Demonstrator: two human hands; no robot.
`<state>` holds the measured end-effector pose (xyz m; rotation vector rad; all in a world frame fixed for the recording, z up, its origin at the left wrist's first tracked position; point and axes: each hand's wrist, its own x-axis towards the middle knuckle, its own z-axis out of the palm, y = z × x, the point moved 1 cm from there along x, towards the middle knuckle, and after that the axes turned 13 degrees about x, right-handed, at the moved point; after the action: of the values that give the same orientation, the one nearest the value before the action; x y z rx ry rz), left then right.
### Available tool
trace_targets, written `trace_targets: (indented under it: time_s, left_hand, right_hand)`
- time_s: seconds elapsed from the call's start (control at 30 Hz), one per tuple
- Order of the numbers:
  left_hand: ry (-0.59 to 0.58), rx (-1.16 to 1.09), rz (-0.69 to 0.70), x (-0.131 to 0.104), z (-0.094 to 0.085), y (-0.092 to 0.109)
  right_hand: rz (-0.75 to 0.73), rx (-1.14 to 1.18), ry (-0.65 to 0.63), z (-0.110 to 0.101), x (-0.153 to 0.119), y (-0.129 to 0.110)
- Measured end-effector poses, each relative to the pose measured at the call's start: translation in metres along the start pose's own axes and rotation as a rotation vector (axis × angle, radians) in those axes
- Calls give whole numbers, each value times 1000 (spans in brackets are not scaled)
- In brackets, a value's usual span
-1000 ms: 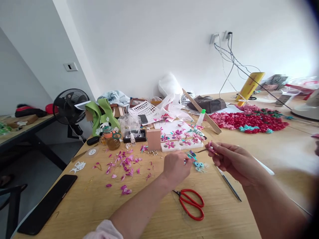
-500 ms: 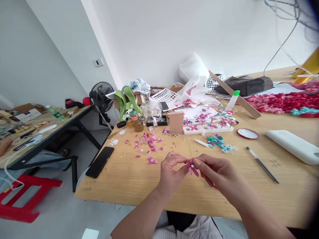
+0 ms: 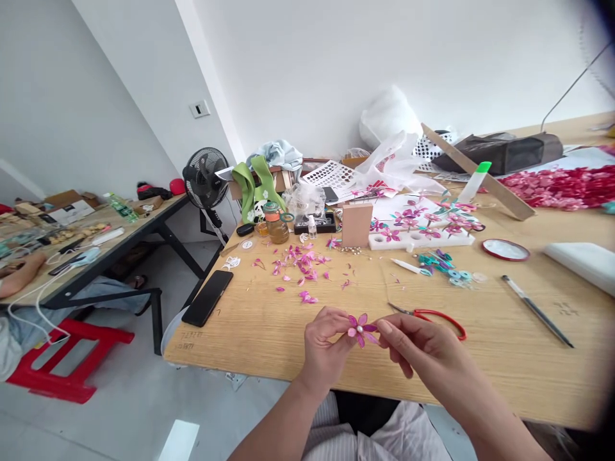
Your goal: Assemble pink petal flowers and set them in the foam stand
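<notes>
A purple-pink artificial flower [image 3: 361, 329] with a white pearl centre faces me just above the front of the table. My left hand [image 3: 327, 342] pinches it from the left side, thumb and forefinger closed. My right hand [image 3: 416, 346] pinches a petal at the flower's right edge. Just behind my right hand lie red-handled scissors [image 3: 439, 314], partly covered by it. Loose pink petals [image 3: 302, 261] are scattered beyond my left hand. Finished-looking flowers [image 3: 408, 221] stand in a white foam block [image 3: 425, 239] farther back.
A black phone [image 3: 208, 298] lies near the table's left edge. To the right are a pen [image 3: 538, 312], a round lid [image 3: 506, 250] and a white case [image 3: 583, 264]. A jar [image 3: 277, 224] stands at the back left. A person's arm [image 3: 24, 274] rests on the other table.
The flower has turned and opened out toward me, showing its petals and pearl. My right hand has shifted to a petal's edge, and the scissors behind it show more. The view has swung left.
</notes>
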<state>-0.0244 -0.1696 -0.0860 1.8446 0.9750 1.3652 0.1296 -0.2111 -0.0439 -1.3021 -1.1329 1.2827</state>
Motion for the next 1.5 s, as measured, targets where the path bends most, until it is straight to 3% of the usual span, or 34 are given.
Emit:
trace_targets:
  time_s: [0.37,0.7,1.03,1.5]
  left_hand:
    - [-84,25,39,-5,-1,0]
    - [-325,-156,9,-6,-17,4]
    - [-371,-233,63,-12,-25,10]
    - [-423,-241,60,-20,-22,19]
  right_hand:
    - [-146,-273,91,9,-6,7]
    - [-182,-444,-86,14,-24,-14]
    - [-174,-466,-132,15,-36,-13]
    - [-103,-414,-171,12,-53,-23]
